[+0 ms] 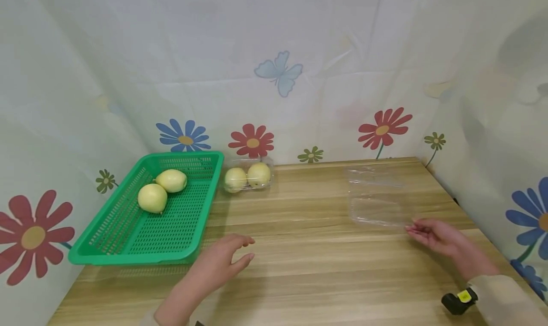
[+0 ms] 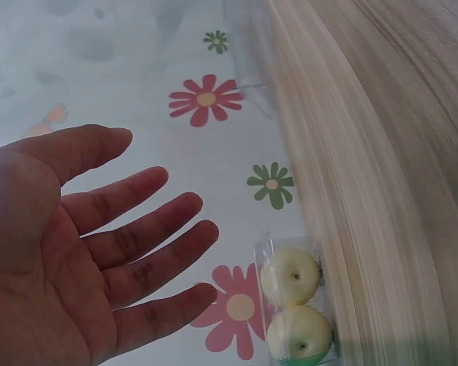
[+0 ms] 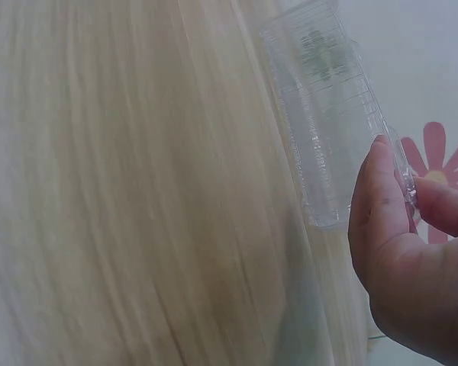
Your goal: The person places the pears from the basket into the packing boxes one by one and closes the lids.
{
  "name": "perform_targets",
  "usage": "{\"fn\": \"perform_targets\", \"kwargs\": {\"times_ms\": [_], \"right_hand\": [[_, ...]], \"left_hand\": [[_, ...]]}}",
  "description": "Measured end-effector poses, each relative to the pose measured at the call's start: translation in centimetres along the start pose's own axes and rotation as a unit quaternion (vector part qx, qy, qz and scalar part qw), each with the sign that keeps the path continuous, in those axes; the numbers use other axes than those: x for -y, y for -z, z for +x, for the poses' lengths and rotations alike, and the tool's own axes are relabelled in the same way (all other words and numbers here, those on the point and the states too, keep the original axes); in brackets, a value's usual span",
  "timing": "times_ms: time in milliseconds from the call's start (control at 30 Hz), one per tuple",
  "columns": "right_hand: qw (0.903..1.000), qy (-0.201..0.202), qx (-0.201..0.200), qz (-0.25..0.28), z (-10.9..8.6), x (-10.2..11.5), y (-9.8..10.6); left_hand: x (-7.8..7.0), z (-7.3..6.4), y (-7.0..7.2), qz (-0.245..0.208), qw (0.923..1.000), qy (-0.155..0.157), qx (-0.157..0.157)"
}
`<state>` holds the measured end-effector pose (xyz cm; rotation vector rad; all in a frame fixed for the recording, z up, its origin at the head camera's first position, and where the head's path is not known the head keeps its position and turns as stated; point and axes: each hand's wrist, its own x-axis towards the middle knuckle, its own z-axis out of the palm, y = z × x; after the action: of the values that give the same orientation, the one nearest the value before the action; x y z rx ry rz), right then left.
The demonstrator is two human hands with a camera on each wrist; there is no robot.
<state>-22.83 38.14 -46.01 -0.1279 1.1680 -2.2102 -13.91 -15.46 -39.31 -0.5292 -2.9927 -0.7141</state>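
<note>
In the head view my right hand (image 1: pixel 436 240) pinches the near right corner of a clear plastic clamshell box (image 1: pixel 376 209), its lid folded up behind it. The right wrist view shows the thumb and fingers gripping the edge of this see-through box (image 3: pixel 320 130). My left hand (image 1: pixel 222 259) hovers over the table to the right of the green basket, holding nothing. Its fingers are spread and relaxed in the left wrist view, palm (image 2: pixel 53 282) visible.
A green plastic basket (image 1: pixel 197 226) on the left holds two pale yellow-green fruits (image 1: pixel 152 198). Beside its far right corner, a closed clear box (image 1: pixel 269 183) contains two similar fruits (image 1: pixel 259 174). A flowered curtain (image 1: pixel 317 116) stands behind the wooden table (image 1: pixel 308 269).
</note>
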Motion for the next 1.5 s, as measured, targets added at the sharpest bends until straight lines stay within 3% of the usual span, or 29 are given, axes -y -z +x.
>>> {"fn": "perform_targets", "kwargs": {"times_ms": [233, 667, 833, 1200, 1500], "right_hand": [[0.9998, 0.001, 0.005, -0.017, 0.6, -0.6, -0.9], [0.9977, -0.008, -0.025, -0.063, 2.4, -2.3, -3.7], [0.9975, -0.008, -0.015, -0.069, 3.0, -2.9, -4.8], [0.9913, -0.018, -0.026, -0.128, 4.7, -4.1, -7.1], [0.9893, -0.027, -0.033, -0.14, 5.9, -5.0, -8.6]], "left_hand": [[0.0, 0.0, 0.0, 0.004, 1.0, -0.004, -0.004], [-0.2, -0.1, -0.1, 0.009, 0.9999, -0.004, -0.003], [-0.2, -0.1, -0.1, 0.01, 0.9999, -0.003, -0.004], [-0.1, -0.1, -0.3, 0.008, 1.0, 0.0, -0.004], [-0.2, -0.2, -0.3, 0.013, 0.9999, 0.0, -0.005]]}}
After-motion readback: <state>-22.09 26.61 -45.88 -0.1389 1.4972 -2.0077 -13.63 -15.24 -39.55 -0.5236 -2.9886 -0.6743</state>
